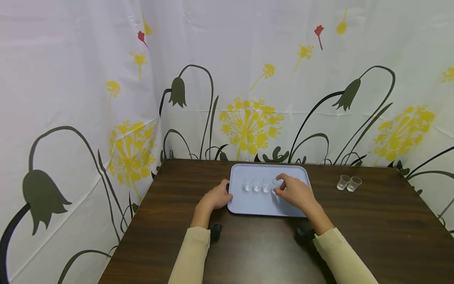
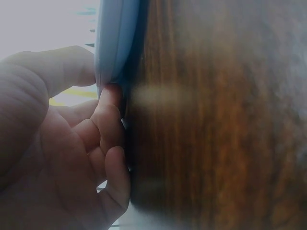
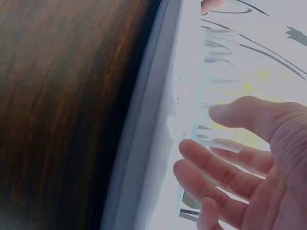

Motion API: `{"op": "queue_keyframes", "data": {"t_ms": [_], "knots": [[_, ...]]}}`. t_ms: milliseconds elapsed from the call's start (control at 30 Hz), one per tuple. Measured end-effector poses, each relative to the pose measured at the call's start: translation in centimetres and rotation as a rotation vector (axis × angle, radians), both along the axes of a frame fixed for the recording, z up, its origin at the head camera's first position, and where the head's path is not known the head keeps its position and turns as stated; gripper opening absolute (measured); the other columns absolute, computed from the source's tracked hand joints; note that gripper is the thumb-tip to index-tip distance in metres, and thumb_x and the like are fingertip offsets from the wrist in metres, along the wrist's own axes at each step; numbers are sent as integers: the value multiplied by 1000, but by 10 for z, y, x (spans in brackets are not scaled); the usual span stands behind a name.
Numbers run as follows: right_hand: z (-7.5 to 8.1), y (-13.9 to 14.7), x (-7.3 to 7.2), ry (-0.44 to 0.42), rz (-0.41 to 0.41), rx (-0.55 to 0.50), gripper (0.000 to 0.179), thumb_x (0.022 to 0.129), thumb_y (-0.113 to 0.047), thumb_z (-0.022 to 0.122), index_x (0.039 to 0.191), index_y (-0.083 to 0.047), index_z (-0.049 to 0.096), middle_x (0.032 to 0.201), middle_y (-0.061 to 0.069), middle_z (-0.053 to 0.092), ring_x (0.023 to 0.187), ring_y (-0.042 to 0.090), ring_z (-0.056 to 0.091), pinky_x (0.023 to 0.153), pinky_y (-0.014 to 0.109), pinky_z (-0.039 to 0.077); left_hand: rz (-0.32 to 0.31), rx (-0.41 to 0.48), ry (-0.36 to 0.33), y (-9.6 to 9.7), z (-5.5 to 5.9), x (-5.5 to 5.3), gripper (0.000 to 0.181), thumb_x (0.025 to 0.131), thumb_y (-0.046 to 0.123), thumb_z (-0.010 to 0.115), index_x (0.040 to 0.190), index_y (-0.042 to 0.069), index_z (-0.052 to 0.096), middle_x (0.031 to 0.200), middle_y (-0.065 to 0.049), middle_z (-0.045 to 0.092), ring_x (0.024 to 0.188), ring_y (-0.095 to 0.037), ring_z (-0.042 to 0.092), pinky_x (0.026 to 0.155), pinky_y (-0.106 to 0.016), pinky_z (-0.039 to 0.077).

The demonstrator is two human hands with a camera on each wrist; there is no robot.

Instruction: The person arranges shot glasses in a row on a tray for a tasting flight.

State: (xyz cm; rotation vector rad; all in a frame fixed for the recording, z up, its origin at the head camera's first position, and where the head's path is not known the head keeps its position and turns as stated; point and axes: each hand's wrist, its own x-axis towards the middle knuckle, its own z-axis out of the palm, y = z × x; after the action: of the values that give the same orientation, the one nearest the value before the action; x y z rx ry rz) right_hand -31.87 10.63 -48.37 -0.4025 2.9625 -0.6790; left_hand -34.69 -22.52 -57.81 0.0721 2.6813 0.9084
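Note:
A light blue tray (image 1: 262, 205) lies on the table, with several small clear shot glasses in a row across its middle. My left hand (image 1: 215, 196) grips the tray's left edge, thumb on the rim and fingertips tucked against its underside in the left wrist view. At the right end of the row, my right hand (image 1: 296, 192) pinches a shot glass (image 1: 276, 184) between thumb and fingers. To its left stands another shot glass (image 1: 266, 185), upright and close by. In the right wrist view, the right hand's fingers partly hide the pinched glass (image 3: 223, 143).
Two more shot glasses (image 1: 348, 183) stand side by side on the dark wooden table (image 1: 255, 252), right of the tray. A white curtain (image 1: 220, 51) with printed flowers hangs behind the table and along its left side.

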Motion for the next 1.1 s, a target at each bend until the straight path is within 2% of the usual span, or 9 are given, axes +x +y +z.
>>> {"op": "queue_keyframes", "data": {"t_ms": [200,333,500,633,800,1000,1100], "knots": [[7,9,2,-33,28,28,56,94,-34,79,145,-17,62,103,-1,79,87,16,71,77,50,54,-1,1,-2,-1,-2,-1,71,99,33,64,163,19,38,92,-1,68,73,-20,62,65,-36,48],[14,19,1,-44,12,34,59,96,-35,77,148,-15,59,107,2,79,88,19,71,80,55,52,0,-4,1,-2,-4,-3,71,99,32,64,163,18,38,92,-1,68,72,-20,62,65,-36,49],[24,34,1,-51,-36,27,53,100,-41,72,144,-12,64,112,9,80,91,26,74,77,52,53,-9,-5,8,-2,-6,-5,70,99,32,64,162,18,39,94,-1,67,73,-20,62,65,-36,48],[30,49,3,-45,-39,3,50,103,-43,68,141,-9,66,116,15,79,95,29,75,73,48,55,-14,-10,4,-2,-5,-4,70,99,33,63,163,18,38,95,-1,67,74,-20,62,65,-36,48],[39,73,4,4,-28,-67,50,106,-44,65,139,-6,67,118,18,78,98,30,75,76,49,58,-14,-17,14,-1,5,2,67,100,30,60,162,17,38,96,-2,65,74,-20,60,65,-36,47],[46,118,5,-12,-118,-89,61,107,-52,60,146,-5,60,114,16,79,88,22,75,69,45,54,-22,-16,-20,4,15,10,67,100,29,58,162,17,37,99,-4,64,76,-21,59,68,-35,46],[47,139,5,-33,-187,-81,69,107,-58,55,151,-5,54,120,21,76,89,27,75,68,47,52,-24,-17,-13,5,14,10,67,100,29,59,162,16,37,99,-5,64,76,-21,59,67,-36,46]]}}
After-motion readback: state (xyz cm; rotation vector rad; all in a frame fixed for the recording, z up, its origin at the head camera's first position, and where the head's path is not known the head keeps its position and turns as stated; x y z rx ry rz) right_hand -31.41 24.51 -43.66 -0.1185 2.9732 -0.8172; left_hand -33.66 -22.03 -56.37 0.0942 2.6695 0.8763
